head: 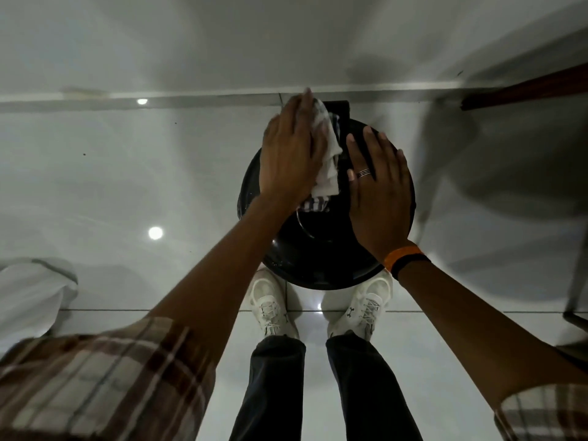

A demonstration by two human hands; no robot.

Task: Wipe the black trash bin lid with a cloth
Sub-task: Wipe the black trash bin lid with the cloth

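A round black trash bin lid [318, 249] lies directly below me, just in front of my feet. My left hand [291, 148] presses flat on a white cloth with a striped edge [327, 167] over the lid's far left part. The cloth sticks out from under the palm on its right side. My right hand [378, 192] rests flat on the lid's right half with its fingers spread, a ring on one finger and an orange and black band at the wrist. Much of the lid is hidden under both hands.
The bin stands on glossy white floor tiles [127, 192] close to a white wall [286, 43]. A dark wooden piece [525, 90] juts in at the upper right. White fabric [28, 294] lies at the left. My white shoes [270, 303] stand just behind the bin.
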